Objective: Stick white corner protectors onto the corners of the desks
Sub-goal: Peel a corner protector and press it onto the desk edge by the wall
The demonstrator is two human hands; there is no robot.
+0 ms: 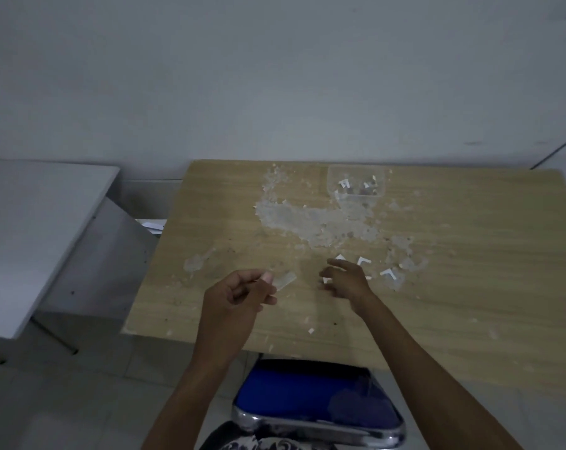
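While a clear strip is being pinched in the left hand, corner protectors are being reached by the right hand, fingers spread; one piece should be lifted cleanly.

Looks like a plain classroom or a bare office room. Shown by a wood-grain laminate desk pushed against a blank pale wall, its top scarred with patches of worn, peeling surface. Flanked on the left by a second, white desk on thin metal legs, with a narrow gap between the two. Tucked under the near edge, a blue padded chair with a chrome frame. Underfoot, pale floor tiles. Dim lighting, nothing domestic in sight.
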